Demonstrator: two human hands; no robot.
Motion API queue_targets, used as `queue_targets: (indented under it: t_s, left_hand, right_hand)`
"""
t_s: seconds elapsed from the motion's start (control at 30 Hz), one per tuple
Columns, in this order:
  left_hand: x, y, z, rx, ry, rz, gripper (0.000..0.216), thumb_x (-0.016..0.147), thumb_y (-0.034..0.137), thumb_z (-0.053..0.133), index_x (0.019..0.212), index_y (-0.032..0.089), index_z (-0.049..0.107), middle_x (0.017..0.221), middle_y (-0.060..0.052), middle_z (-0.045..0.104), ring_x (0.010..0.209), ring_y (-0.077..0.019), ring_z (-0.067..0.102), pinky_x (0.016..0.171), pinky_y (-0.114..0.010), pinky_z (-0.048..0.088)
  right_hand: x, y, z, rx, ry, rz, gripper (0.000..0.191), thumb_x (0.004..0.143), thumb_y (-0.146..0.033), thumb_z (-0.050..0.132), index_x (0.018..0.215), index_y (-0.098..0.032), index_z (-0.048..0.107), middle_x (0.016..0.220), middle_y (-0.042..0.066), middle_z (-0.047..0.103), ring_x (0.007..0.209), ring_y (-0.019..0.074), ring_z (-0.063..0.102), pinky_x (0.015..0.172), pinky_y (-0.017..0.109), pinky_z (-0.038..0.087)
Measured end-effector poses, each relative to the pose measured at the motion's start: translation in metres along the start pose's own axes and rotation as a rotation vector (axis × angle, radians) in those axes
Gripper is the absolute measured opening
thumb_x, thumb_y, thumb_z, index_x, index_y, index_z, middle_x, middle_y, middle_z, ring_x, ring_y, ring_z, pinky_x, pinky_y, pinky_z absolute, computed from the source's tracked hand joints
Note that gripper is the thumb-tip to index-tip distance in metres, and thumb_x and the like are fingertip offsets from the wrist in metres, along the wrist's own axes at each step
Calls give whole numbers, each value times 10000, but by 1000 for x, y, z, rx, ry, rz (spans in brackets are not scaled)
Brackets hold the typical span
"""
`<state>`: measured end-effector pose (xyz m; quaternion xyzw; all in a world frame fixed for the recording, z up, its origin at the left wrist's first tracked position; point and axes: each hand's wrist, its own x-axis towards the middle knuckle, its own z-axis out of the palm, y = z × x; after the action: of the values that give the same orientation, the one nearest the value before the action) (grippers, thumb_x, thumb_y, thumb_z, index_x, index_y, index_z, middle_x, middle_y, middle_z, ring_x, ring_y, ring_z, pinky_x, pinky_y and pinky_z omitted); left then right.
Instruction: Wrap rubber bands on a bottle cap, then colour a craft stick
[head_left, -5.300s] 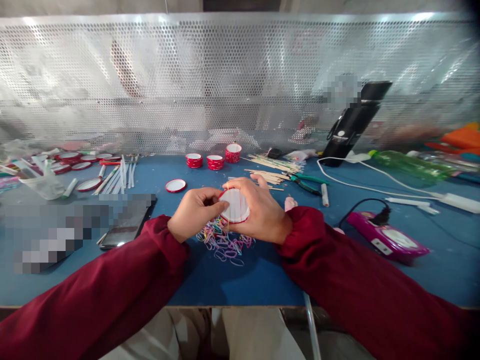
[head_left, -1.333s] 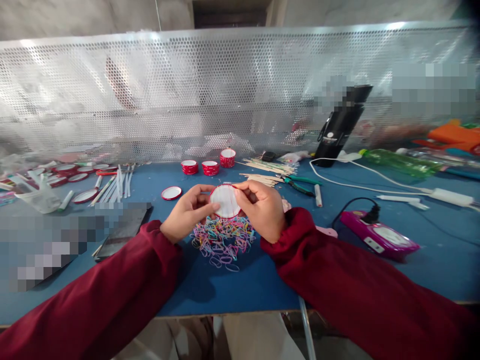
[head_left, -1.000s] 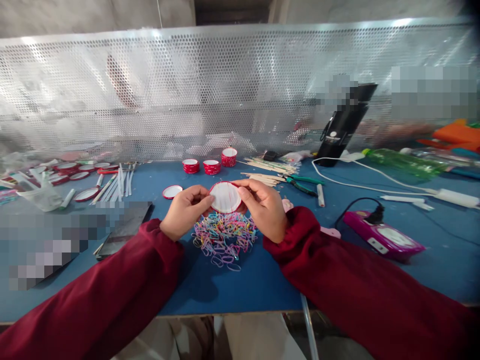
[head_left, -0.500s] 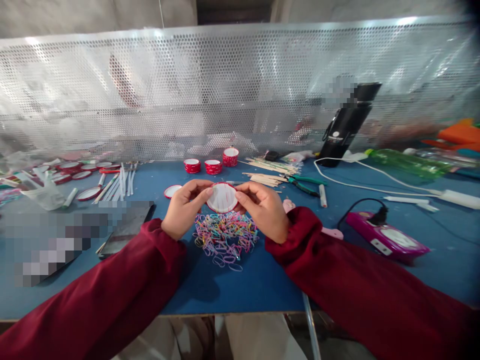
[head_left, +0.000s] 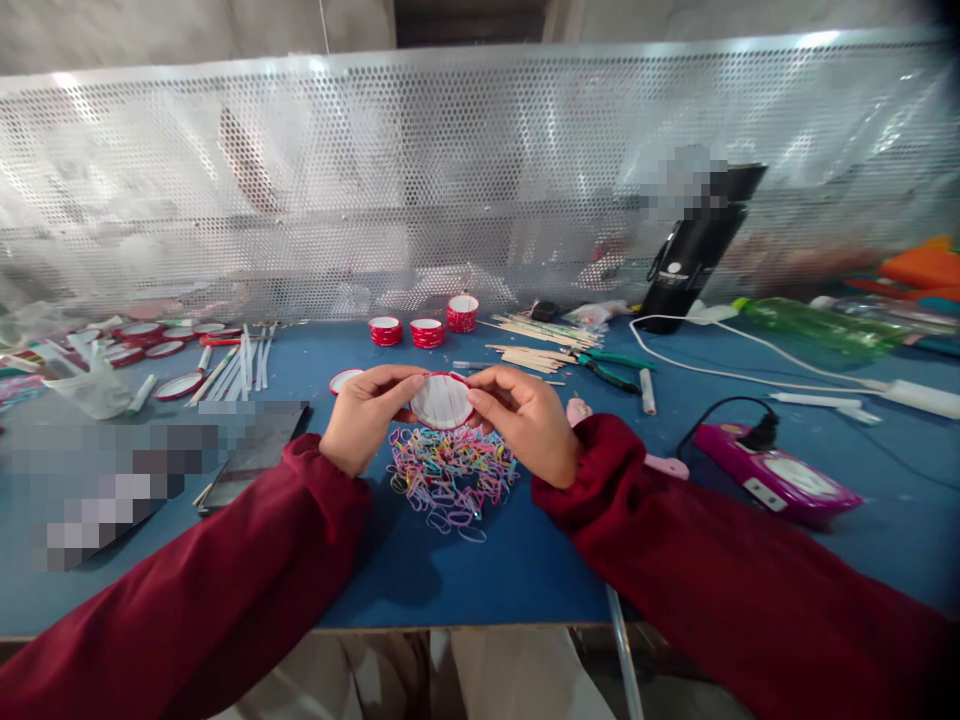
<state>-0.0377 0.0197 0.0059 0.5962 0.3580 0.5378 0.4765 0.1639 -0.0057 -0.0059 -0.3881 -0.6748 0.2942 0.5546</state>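
Both my hands hold one round red-rimmed lid [head_left: 441, 400] with a white inside, just above a heap of small coloured rubber bands [head_left: 450, 475] on the blue table [head_left: 480, 570]. My left hand [head_left: 366, 415] pinches the lid's left edge with thumb and fingers. On the lid's right edge my right hand [head_left: 525, 420] is closed. Thin lines, perhaps stretched bands, cross the lid's face. Dark red sleeves cover both forearms.
Another lid [head_left: 343, 380] lies just left of my hands. Three small red tubs [head_left: 426, 325] stand behind, with wooden sticks [head_left: 536, 345], green-handled pliers [head_left: 611, 368], a purple device [head_left: 772, 478] with cable, a black bottle [head_left: 694, 250], a phone [head_left: 251, 455], and lids and white sticks [head_left: 225, 360] left.
The lid has come out from under my right hand's cover and tipped flatter, lower toward the band heap. Both hands have kept hold of it; the view has shifted slightly.
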Motion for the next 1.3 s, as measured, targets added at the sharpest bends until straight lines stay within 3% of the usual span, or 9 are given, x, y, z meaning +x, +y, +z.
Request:
queue_targets:
  t_s: [0.9, 1.13, 1.3]
  left_hand:
    - [2, -2, 0, -40, -41, -70, 345, 750, 436, 819, 971, 171, 812, 973, -83, 777, 836, -168, 673, 608, -231, 571]
    - [1, -1, 2, 40, -67, -91, 402, 710, 405, 847, 1010, 146, 785, 827, -42, 738, 671, -112, 617, 530, -196, 491]
    - [2, -3, 2, 51, -139, -78, 438, 684, 337, 859, 1053, 137, 736, 863, -48, 742, 679, -115, 621, 541, -207, 488]
  right_hand:
    - [2, 2, 1, 101, 38, 112, 320, 806, -496, 745, 870, -190, 676, 588, -22, 680, 502, 113, 631, 516, 252, 557]
    - [1, 3, 2, 142, 41, 129, 313, 804, -486, 749, 870, -190, 671, 607, -15, 694, 511, 116, 641, 524, 250, 567]
    - [3, 4, 0, 167, 69, 167, 347, 776, -509, 768, 875, -188, 681, 606, -19, 680, 521, 117, 643, 519, 243, 572]
